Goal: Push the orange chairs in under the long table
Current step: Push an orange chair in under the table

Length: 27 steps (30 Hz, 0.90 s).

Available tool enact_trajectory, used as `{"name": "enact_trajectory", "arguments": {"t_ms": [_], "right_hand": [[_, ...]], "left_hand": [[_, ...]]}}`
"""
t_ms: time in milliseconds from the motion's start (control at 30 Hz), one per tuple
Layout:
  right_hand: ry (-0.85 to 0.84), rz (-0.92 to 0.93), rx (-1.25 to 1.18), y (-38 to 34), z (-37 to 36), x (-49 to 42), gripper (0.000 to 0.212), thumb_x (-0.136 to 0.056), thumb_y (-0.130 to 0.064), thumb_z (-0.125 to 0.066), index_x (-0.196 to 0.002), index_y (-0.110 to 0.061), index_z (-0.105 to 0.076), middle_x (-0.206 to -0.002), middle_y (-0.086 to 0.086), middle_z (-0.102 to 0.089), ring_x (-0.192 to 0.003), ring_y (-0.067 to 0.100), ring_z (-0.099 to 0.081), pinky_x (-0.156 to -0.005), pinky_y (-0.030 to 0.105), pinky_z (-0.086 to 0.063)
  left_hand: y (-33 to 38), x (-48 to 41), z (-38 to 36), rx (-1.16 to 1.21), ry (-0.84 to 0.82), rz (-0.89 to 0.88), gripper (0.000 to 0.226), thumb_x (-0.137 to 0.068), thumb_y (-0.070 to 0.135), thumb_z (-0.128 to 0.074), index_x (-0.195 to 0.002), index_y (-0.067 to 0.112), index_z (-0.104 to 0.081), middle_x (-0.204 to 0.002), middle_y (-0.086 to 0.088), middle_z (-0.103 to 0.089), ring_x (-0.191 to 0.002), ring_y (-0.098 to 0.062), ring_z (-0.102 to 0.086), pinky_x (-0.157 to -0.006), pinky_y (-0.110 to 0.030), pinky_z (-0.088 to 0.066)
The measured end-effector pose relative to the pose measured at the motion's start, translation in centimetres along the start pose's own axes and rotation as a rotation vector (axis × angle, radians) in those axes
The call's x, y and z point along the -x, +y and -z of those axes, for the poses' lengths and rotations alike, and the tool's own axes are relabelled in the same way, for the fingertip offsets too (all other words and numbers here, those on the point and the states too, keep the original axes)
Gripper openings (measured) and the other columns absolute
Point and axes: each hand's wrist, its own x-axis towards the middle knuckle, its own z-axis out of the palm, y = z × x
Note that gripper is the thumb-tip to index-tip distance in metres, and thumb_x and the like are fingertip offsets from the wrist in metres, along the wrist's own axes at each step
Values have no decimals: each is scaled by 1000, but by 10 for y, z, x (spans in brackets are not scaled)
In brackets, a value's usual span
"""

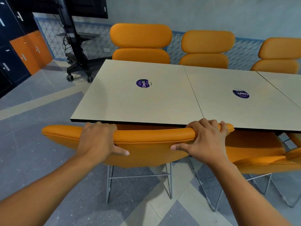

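An orange padded chair (146, 149) on a grey wire frame stands right in front of me, the top of its backrest touching the near edge of the long pale table (162, 103). My left hand (97, 141) grips the backrest top towards its left, fingers over the far side and thumb on the near face. My right hand (205, 139) grips the same backrest towards its right in the same way. A second orange chair (257, 154) stands to the right, its seat partly beneath the tabletop.
Three more orange chairs (140, 43) line the table's far side against a blue lattice wall. A black wheeled screen stand (76, 59) stands on the floor at the far left, near dark and orange lockers (29, 51). Purple round stickers (143, 83) lie on the tabletop.
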Motion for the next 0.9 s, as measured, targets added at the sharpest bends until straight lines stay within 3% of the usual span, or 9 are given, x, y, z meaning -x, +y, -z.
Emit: {"name": "enact_trajectory", "arguments": {"t_ms": [367, 533, 633, 733, 900], "right_hand": [[46, -61, 0, -40, -2, 12, 97, -51, -106, -35, -101, -29, -69, -98, -6, -60, -105, 23, -50, -110, 60, -24], [67, -58, 3, -52, -1, 28, 95, -54, -104, -37, -100, -27, -68, -97, -5, -59, -101, 24, -50, -108, 61, -25], [52, -38, -11, -46, 1, 29, 95, -54, -105, -36, -101, -29, -68, -97, -8, -58, -102, 22, -49, -107, 58, -25], [48, -18, -19, -41, 3, 27, 93, -53, -106, -35, -98, -31, -67, -96, -9, -58, -102, 21, -49, -106, 55, -27], [34, 13, -32, -27, 7, 31, 91, -53, -106, -35, -97, -33, -66, -95, -11, -57, -101, 20, -49, -105, 53, -27]], "left_hand": [[-39, -6, 1, -44, -3, -87, 75, -43, 96, -49, -84, 34, -52, -73, 13, -55, -76, -13, -51, -67, -31, -32], [-50, 7, -7, -47, 106, -41, 90, -33, 100, -36, -82, 29, -60, -70, 8, -54, -73, -18, -51, -67, -34, -30], [-41, 14, -3, -5, 72, 6, 82, -32, 96, -46, -77, 27, -51, -69, 12, -43, -74, -15, -41, -70, -34, -25], [-35, 20, -3, 19, 59, 36, 79, -34, 93, -55, -74, 25, -50, -68, 11, -45, -75, -16, -44, -70, -34, -25], [-22, 33, -6, -7, 85, 57, 86, -30, 97, -33, -74, 26, -53, -69, 9, -51, -73, -16, -46, -69, -33, -24]]}}
